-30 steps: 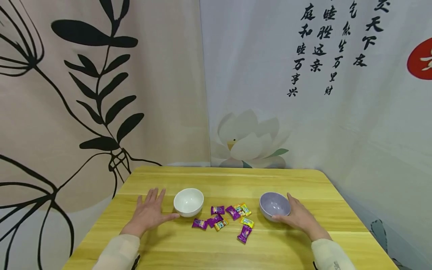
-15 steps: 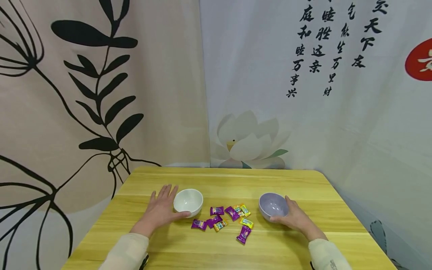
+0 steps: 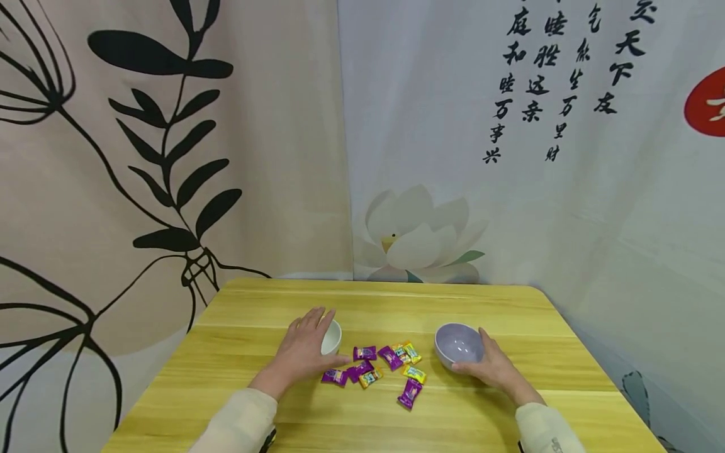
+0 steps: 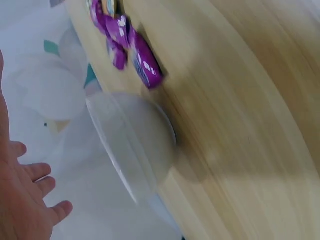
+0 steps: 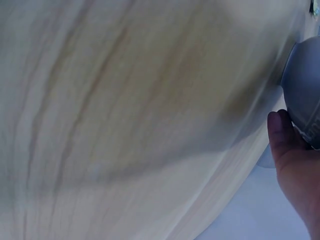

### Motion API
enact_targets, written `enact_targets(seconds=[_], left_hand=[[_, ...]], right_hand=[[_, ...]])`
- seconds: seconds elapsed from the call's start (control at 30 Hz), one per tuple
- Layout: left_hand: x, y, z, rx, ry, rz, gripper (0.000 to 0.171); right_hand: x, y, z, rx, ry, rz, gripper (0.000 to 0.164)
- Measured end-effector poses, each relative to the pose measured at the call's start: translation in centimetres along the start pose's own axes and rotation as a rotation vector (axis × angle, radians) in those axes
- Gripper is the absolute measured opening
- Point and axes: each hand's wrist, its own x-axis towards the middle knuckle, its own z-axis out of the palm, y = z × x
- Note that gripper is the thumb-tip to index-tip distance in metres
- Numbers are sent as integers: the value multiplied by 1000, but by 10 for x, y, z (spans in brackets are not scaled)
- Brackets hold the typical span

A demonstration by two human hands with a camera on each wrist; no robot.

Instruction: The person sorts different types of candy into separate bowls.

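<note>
In the head view my left hand (image 3: pixel 306 349) hovers in front of the white bowl (image 3: pixel 331 338) and hides much of it. Its fingers are extended. The left wrist view shows a gap between this hand (image 4: pixel 22 195) and the upright white bowl (image 4: pixel 137 140). On the right, my right hand (image 3: pixel 498 368) holds the side of the purple bowl (image 3: pixel 460 344), thumb in front and fingers along the right side. The right wrist view has its fingers against the bowl's wall (image 5: pixel 304 80). Several wrapped candies, among them a purple candy (image 3: pixel 410 393) and a yellow candy (image 3: pixel 415 374), lie between the bowls.
Everything stands on a wooden table (image 3: pixel 396 308) with rounded far corners. Behind it hangs a printed cloth backdrop (image 3: pixel 408 126) with plants, a lotus and dark writing. More purple candies (image 4: pixel 145 60) show beside the white bowl in the left wrist view.
My left hand has moved right, from beside the white bowl to in front of it, covering more of it. The right hand stays at the purple bowl. Bowls and candies keep their places.
</note>
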Motion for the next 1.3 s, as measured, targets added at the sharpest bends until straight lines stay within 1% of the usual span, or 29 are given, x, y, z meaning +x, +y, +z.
enact_targets(seconds=[0.13,0.23,0.43,0.57,0.73,0.9,1.07,1.13,1.3], left_hand=[[3,14,10,-23,-16,29,104],[5,24,18,-59,-20,40,103],[7,42,34,-105,-26,49,101],[7,55,45,-144,-29,28,101],[6,71,61,-184,-39,7,93],[8,87,77,-210,-53,-50,88],[8,103,87,-273,-26,-111,82],[9,109,91,-271,-16,-122,79],[8,121,103,-204,10,-130,71]], right_hand=[[0,1,0,4,13,-13,118],[0,0,-1,3,16,-18,118],[1,-3,-2,-3,5,5,120],[1,-4,-2,-7,7,6,119],[0,-5,-2,2,8,4,119],[-1,-5,-2,8,6,9,119],[-1,-7,-3,10,1,19,119],[-1,-7,-3,11,0,22,119],[-1,-7,-2,9,9,22,118]])
